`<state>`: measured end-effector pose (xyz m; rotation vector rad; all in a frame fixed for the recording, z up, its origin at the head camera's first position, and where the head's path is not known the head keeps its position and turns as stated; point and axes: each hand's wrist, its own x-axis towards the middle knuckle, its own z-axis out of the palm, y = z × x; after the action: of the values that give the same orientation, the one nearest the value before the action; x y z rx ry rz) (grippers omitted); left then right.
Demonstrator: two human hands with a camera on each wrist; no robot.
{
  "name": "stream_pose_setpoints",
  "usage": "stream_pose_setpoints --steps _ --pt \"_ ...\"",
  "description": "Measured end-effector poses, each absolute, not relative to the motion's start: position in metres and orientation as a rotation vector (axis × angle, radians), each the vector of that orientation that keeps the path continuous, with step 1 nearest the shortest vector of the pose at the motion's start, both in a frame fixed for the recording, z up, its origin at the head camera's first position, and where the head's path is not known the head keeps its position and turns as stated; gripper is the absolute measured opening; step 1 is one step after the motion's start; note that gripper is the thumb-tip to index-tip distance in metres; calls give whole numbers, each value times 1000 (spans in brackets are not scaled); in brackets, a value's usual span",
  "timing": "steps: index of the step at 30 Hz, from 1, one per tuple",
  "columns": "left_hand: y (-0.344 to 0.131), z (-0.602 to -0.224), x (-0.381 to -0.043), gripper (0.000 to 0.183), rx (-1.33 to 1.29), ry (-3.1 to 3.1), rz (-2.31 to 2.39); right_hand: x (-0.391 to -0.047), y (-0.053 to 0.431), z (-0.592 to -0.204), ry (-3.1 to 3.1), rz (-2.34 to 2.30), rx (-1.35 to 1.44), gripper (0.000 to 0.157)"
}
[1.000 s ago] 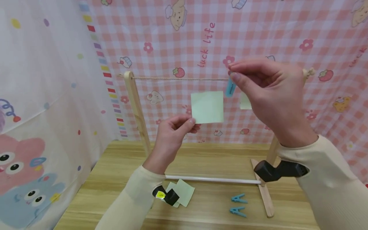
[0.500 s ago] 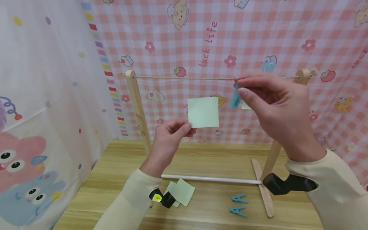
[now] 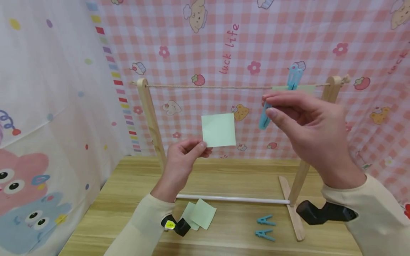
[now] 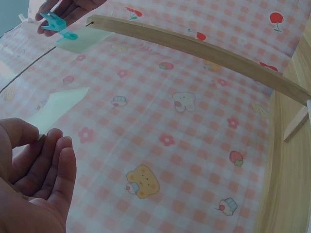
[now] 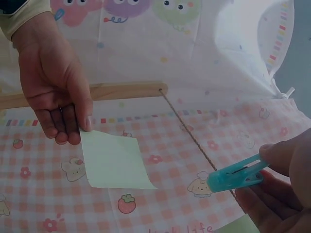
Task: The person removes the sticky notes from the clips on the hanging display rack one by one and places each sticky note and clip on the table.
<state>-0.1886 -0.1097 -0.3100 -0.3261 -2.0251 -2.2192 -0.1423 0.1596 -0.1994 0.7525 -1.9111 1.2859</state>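
Observation:
My left hand (image 3: 180,161) pinches a pale green sticky note (image 3: 219,130) by its lower left corner, thumb in front. The note stands upright below the stretched twine (image 3: 205,86). To its right, my right hand (image 3: 315,131) pinches a blue clothespin (image 3: 264,116) between thumb and fingertips; the right wrist view shows the clothespin (image 5: 235,175) held by its handle ends. Behind that hand, another blue clothespin (image 3: 294,76) clips a second green note (image 3: 307,88) onto the twine, the note mostly hidden by my hand.
Wooden posts (image 3: 152,121) hold the twine at both ends, joined low down by a white rod (image 3: 230,199). On the wooden table (image 3: 134,213) lie loose green notes (image 3: 204,213) and two blue clothespins (image 3: 265,234). A checked cloth (image 3: 192,46) hangs behind.
My left hand has lowered the note and moved it slightly left. My right hand has come down and right with its clothespin, bringing the clipped clothespin on the twine into view.

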Motion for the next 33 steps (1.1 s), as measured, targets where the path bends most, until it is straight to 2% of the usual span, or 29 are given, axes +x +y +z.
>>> stream_pose_setpoints --steps 14,25,33 --pt "-119 -326 -186 20 -259 -2057 -2216 -139 174 -222 -1921 1343 756 21" --pt "-129 -342 -183 20 -218 -2135 -2185 -133 182 -236 -2024 1215 661 22" --pt "-136 -353 -178 20 -177 -2166 -2176 -130 189 -249 -2033 1336 663 24"
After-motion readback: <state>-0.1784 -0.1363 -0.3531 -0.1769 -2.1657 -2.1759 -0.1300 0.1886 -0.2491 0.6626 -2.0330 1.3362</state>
